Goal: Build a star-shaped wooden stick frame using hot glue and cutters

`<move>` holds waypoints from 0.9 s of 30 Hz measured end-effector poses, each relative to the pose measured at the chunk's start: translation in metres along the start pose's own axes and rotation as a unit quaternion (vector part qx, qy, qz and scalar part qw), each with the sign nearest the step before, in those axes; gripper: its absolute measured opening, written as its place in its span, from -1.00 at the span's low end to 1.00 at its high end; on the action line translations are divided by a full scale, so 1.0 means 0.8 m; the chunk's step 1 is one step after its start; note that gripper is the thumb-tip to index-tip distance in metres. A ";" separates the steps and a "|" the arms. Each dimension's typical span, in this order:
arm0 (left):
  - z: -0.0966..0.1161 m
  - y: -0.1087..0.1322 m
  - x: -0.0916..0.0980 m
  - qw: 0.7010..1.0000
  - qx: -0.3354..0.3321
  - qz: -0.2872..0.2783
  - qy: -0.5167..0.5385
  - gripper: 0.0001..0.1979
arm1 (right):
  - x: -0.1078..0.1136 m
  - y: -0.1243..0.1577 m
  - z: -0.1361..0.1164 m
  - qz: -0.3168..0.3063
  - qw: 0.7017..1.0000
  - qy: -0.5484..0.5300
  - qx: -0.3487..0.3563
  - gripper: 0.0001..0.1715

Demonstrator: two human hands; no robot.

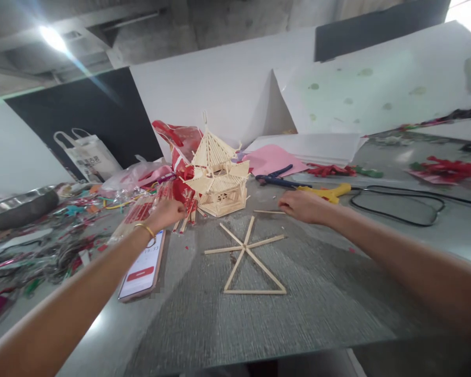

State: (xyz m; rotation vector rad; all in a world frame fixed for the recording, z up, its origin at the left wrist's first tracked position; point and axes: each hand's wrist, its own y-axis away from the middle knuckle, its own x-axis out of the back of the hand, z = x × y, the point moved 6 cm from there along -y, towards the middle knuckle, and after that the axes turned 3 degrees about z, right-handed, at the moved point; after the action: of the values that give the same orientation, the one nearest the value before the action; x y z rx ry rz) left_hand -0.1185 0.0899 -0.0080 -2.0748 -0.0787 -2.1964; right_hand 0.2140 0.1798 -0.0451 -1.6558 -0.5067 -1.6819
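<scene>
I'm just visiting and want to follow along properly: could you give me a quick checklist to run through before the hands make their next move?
1. Six-spoked stick wheel lying clear of both hands: ok.
2. Outer sticks joining all spoke tips: not ok, only one outer stick.
3. Left hand close to the red-tipped sticks: ok.
4. Right hand gripping the thin stick beside it: cannot tell.
5. Phone fully visible: not ok, the left wrist covers its upper part.
</scene>
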 end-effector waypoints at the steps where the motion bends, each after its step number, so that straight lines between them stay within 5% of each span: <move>1: 0.000 -0.009 -0.009 1.000 0.019 -0.019 -0.002 -0.74 | -0.001 0.000 0.000 -0.002 1.000 0.000 0.000 -0.71; 6: 0.001 -0.030 -0.036 0.992 0.091 -0.086 0.035 -0.69 | 0.005 0.001 -0.005 -0.012 1.000 -0.002 -0.005 -0.72; 12: -0.006 -0.003 -0.029 0.971 0.149 -0.098 0.161 -0.74 | 0.011 0.003 -0.005 -0.001 1.000 -0.016 -0.025 -0.75; 18: -0.013 0.092 -0.009 0.938 0.124 -0.041 0.322 -0.71 | 0.025 0.003 0.002 0.058 0.993 -0.078 -0.061 -0.75; 22: 0.023 0.173 -0.016 0.880 0.123 0.001 0.458 -0.70 | 0.044 0.007 -0.031 0.078 0.975 -0.196 -0.074 -0.54; 23: 0.041 0.188 -0.018 0.878 0.111 0.013 0.465 -0.72 | 0.049 0.009 -0.048 0.074 0.957 -0.273 -0.068 -0.44; 24: 0.062 0.199 -0.018 0.884 0.091 0.021 0.458 -0.74 | 0.054 0.012 -0.064 0.068 0.905 -0.416 -0.066 -0.38; 27: 0.137 0.209 -0.009 0.920 -0.041 0.063 0.384 -0.81 | 0.071 0.024 -0.110 0.046 0.684 -0.726 -0.058 -0.35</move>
State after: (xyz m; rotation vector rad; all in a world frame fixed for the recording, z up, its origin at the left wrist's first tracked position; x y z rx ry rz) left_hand 0.0107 -0.0628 -0.0164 -1.0627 0.2144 -2.7733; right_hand 0.1711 0.0925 -0.0022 -2.7906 -0.9664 0.0741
